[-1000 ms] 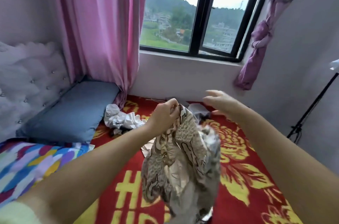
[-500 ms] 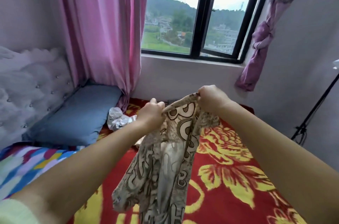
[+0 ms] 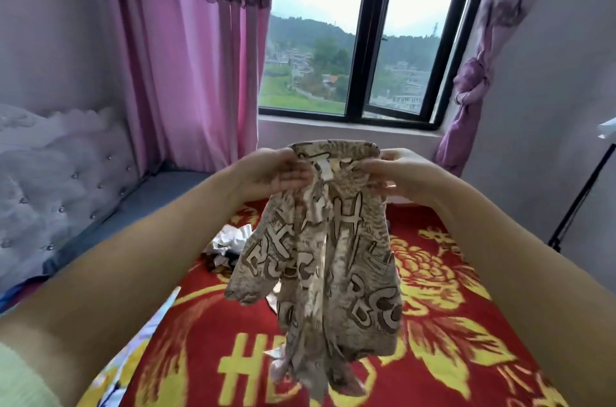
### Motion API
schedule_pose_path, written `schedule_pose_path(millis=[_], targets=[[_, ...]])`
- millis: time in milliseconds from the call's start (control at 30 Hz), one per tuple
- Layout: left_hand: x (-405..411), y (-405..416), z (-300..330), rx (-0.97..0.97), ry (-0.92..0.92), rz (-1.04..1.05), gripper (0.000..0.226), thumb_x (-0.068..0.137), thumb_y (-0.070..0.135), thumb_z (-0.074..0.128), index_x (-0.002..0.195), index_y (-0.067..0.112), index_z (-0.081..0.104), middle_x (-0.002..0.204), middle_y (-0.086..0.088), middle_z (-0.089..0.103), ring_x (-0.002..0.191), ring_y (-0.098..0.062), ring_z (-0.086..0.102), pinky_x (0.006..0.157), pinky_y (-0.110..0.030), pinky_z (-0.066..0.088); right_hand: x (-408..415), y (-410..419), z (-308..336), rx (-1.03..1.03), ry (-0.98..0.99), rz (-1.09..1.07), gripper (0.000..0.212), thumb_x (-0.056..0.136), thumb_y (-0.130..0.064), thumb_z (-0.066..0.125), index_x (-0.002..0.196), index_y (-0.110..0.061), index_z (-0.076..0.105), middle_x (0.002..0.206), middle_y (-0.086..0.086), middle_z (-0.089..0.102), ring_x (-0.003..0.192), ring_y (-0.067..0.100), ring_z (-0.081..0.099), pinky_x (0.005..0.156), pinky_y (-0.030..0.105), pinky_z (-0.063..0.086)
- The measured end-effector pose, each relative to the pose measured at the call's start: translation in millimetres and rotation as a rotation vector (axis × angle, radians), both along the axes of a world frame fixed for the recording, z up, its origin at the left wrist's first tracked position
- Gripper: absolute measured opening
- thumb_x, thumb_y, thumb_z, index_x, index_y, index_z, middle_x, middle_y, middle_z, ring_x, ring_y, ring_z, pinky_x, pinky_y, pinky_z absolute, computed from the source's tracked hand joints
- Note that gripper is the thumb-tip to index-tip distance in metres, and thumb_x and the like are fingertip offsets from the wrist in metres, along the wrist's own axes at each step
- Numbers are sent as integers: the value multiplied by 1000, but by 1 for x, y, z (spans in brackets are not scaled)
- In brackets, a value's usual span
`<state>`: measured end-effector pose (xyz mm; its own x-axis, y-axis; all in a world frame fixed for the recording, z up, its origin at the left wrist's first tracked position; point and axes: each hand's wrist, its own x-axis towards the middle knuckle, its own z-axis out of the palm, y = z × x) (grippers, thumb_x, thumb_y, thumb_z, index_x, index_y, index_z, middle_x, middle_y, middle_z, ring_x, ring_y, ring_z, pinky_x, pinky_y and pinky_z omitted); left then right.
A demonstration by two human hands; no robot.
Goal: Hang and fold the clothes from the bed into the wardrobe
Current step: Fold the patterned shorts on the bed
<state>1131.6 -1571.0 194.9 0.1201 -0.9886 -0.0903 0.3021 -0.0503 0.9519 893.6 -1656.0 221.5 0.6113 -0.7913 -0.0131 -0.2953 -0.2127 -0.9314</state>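
Both hands hold up a beige and brown garment of thin printed fabric point(image 3: 333, 256), patterned with large outlined letters, in front of the person and above the bed. The left hand point(image 3: 276, 174) grips the top edge of the garment on its left side, with the thumb on the near face of the cloth and the fingers going behind it. The right hand point(image 3: 398, 173) pinches the same top edge on the right side, the fingers curled onto the fabric. Between the two hands the upper edge (it looks like a collar or neckline, with a small pale label under it) is stretched almost level. The rest of the garment hangs down freely in loose folds, and its lower end reaches close to the red blanket with big yellow flowers and yellow letters point(image 3: 450, 323) that covers the bed; I cannot tell whether it touches the blanket. On the blanket, behind the hanging garment and to its left, lies a crumpled white and dark piece of clothing point(image 3: 226, 245). Further left is a grey-blue pillow point(image 3: 150, 203) against a white tufted headboard with small buttons point(image 3: 60, 179). Behind the hands is a window with a black frame point(image 3: 361, 39), with a pink curtain point(image 3: 186, 66) hanging on its left and a purple knotted curtain point(image 3: 473, 83) on its right.
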Motion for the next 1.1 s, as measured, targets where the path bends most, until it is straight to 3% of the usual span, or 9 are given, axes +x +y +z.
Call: schedule_pose_path(millis=[133, 233, 333, 500, 600, 667, 867, 933, 1100], targets=[[6, 2, 6, -100, -826, 99, 22, 86, 8, 67, 103, -6, 61, 99, -22, 69, 94, -35, 68, 85, -46, 56, -11, -6, 9, -536, 243, -164, 10, 86, -13, 68, 88, -4, 68, 84, 10, 66, 77, 22, 61, 75, 36, 52], [2, -1, 8, -222, -1219, 369, 21, 95, 23, 56, 86, 7, 65, 73, -7, 65, 66, -26, 62, 56, -28, 51, -10, -7, 7, -817, 326, -304, 19, 92, -21, 59, 94, -6, 70, 88, 11, 68, 78, 24, 61, 67, 33, 45], [2, 2, 16, -227, -1400, 531, 27, 100, 30, 46, 92, 9, 62, 82, -4, 51, 58, -10, 45, 46, -19, 32, -8, -6, 7, -891, 239, -371, 24, 94, -33, 58, 103, -13, 68, 96, 6, 56, 88, 20, 55, 71, 29, 37], [2, 5, 26, -273, -1280, 609, 27, 102, 16, 34, 115, 8, 57, 77, 4, 56, 58, -4, 45, 41, -12, 36, 0, 4, 7, -934, 75, -371, 21, 100, -31, 47, 107, -13, 55, 75, -6, 54, 75, 20, 51, 56, 26, 26], [2, 8, 29, -286, -1036, 655, 37, 102, 18, 31, 135, 8, 45, 123, -11, 59, 78, -10, 56, 52, -3, 38, 4, 12, 9, -1002, 3, -319, 21, 100, -27, 47, 104, -7, 54, 71, -3, 53, 60, 17, 46, 53, 28, 25], [6, 11, 30, -306, -954, 626, 35, 103, 27, 34, 130, 11, 49, 127, -12, 58, 95, -17, 56, 65, -16, 40, 3, 12, 13, -1032, 14, -262, 19, 99, -28, 50, 103, -10, 56, 67, -5, 53, 56, 8, 47, 48, 15, 31], [33, 37, 29, -450, -1868, 642, 38, 99, 38, 43, 100, 3, 57, 66, -19, 58, 60, -31, 57, 56, -33, 35, -13, -1, 12, -1249, 300, -202, 24, 99, -33, 46, 100, -10, 55, 65, -1, 51, 61, 28, 55, 51, 31, 27], [30, 38, 27, -439, -1940, 639, 42, 98, 40, 41, 99, 1, 57, 60, -16, 54, 55, -29, 56, 53, -33, 36, -9, -4, 6, -1312, 426, -247, 29, 101, -36, 37, 102, -11, 52, 70, 7, 57, 66, 30, 58, 51, 31, 24], [-4, 14, 35, -77, -1321, 395, 36, 100, 25, 49, 73, 3, 53, 56, -2, 44, 38, -7, 45, 37, -23, 33, 23, 3, 2, -1131, 647, -435, 25, 100, -10, 34, 121, -7, 49, 90, 11, 64, 83, 30, 65, 62, 32, 41]])
